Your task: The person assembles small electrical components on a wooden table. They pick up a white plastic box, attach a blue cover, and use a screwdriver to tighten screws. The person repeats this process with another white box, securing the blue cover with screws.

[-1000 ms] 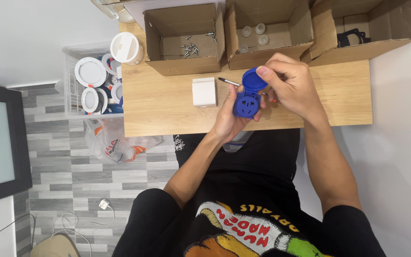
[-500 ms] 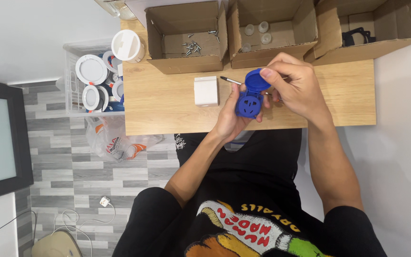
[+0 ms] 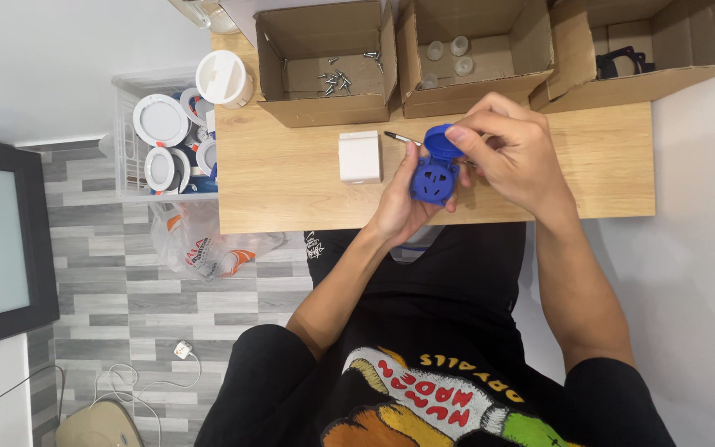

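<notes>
My left hand (image 3: 399, 207) grips a blue round socket (image 3: 434, 180) from below, its holed face up, over the front part of a wooden table (image 3: 291, 190). My right hand (image 3: 511, 157) pinches the socket's hinged blue lid (image 3: 441, 141), which stands flipped up. A thin screwdriver tip (image 3: 399, 136) pokes out to the left behind the lid, lying on the table. A small white box (image 3: 360, 156) sits just left of my hands.
Three open cardboard boxes line the table's far edge: one with screws (image 3: 337, 79), one with small clear caps (image 3: 444, 51), one with black gaskets (image 3: 622, 60). A crate of round white lamps (image 3: 163, 132) stands left of the table, a plastic bag (image 3: 208, 244) below it.
The hands and socket have stayed almost still; the lid is held up the same way.
</notes>
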